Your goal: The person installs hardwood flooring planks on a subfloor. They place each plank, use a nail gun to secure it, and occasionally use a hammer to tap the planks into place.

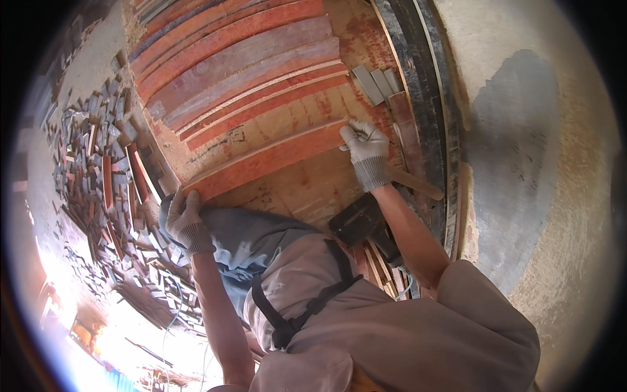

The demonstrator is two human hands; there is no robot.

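A long red-stained wooden board [271,159] lies slantwise in front of me, between my two gloved hands. My left hand [185,215], in a pale knit glove, is closed on the board's near left end. My right hand [366,144], gloved alike, grips the far right end with its fingers curled. Beyond the board, several red and greyish planks [241,65] lie side by side on a wooden worktop [313,183] with red stains. By my right wrist, a wooden handle [418,183] sticks out; what it belongs to is hidden.
Small grey blocks [375,85] sit near the worktop's right side, beside long dark beams [428,98]. A black tool or case [359,219] rests by my right forearm. Many wood offcuts [108,176] are heaped on the floor at left. A wall [522,150] stands at right.
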